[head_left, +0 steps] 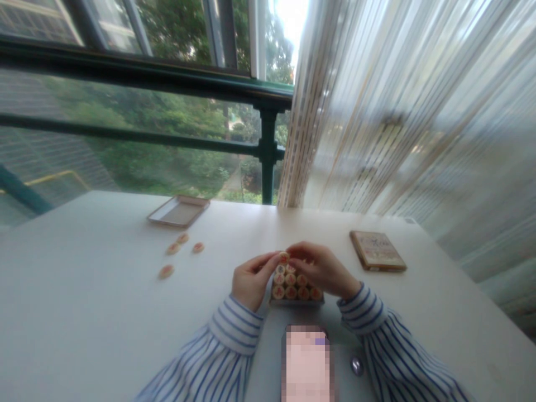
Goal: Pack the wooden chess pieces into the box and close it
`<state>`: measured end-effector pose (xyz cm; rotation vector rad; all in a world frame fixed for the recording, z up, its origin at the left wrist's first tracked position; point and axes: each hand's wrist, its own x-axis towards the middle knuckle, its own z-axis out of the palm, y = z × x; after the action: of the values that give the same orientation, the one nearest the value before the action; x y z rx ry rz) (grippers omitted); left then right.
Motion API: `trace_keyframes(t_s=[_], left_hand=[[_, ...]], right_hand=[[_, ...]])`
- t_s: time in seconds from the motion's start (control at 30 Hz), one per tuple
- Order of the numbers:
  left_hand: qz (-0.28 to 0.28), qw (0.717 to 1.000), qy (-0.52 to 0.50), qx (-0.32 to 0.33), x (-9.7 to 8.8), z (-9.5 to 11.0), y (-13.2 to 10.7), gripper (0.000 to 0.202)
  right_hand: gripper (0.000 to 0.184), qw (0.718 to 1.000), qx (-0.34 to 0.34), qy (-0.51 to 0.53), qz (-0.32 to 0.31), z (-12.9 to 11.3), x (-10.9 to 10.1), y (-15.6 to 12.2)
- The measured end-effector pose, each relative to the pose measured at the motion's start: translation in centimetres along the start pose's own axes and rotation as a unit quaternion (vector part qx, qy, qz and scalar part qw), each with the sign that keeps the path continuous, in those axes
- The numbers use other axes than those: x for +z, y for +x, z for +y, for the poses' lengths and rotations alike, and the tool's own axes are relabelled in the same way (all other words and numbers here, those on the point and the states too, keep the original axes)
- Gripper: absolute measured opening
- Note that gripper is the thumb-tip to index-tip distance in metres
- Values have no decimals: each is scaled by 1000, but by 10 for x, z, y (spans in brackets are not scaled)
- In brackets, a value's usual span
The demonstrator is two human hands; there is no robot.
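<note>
Presently we log one round pale-wood disc with a red mark point(283, 257) at the far end of a small shallow tray point(293, 302). It stands slightly higher than the other discs packed there.

The left hand point(251, 282) comes in from the left. Its thumb and forefinger are narrowed to a pinch on the disc's left edge, and the other fingers are curled loosely. The right hand point(320, 271) arches over the tray from the right with its fingers bent, the tips meeting the same disc on its right side. The picture is soft, so we cannot tell whether this hand grips the disc or only touches it.

The packed discs point(291, 285) lie in close rows, red marks up, between the two hands. The tray sits on a white table point(84, 312), near its front edge and just ahead of the blue-and-white striped sleeves point(234, 335).

Four loose discs point(182, 238) of the same kind lie well to the left on the table, three close together and one nearer to us. Beyond them rests a flat rectangular open lid point(178, 211). Off to the right lies a flat brown rectangular box point(377, 251), apart from the hands.

Behind the table stand a dark green railing point(268, 148) and, to the right, a pale striped curtain point(397, 111).
</note>
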<state>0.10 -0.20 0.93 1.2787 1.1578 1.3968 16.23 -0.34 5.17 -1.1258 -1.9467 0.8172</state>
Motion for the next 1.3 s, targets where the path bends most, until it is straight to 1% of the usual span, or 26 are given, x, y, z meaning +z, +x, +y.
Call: trace_keyframes(t_s=[0.2,0.4,0.53,0.77,1.0,1.17,1.3], left_hand=[[1,1000,7,-1,0,1,0,24],[9,999,29,-11,-1,-3,1,28],[-8,1000,25,-7,-2,-6,2,30],[-32,999,31,1,-2,-9,1,26],[-45,999,13,-2,-1,-7,0,26],[-44,999,19,-5,-2,-5,0,26],[-34,999,9,-12,-1,-5,0,31]], right_hand=[[20,1000,-8,-9,10,-2,-1,0],[19,1000,-10,-17,-7,-1,-3,0],[21,1000,-18,-19,-12,1,-3,-1],[22,999,-28,-15,-11,3,-3,-1],[18,999,-8,-33,13,2,-3,0],[16,998,-24,-42,30,2,-1,-1],[19,998,-38,-49,25,0,-1,-1]])
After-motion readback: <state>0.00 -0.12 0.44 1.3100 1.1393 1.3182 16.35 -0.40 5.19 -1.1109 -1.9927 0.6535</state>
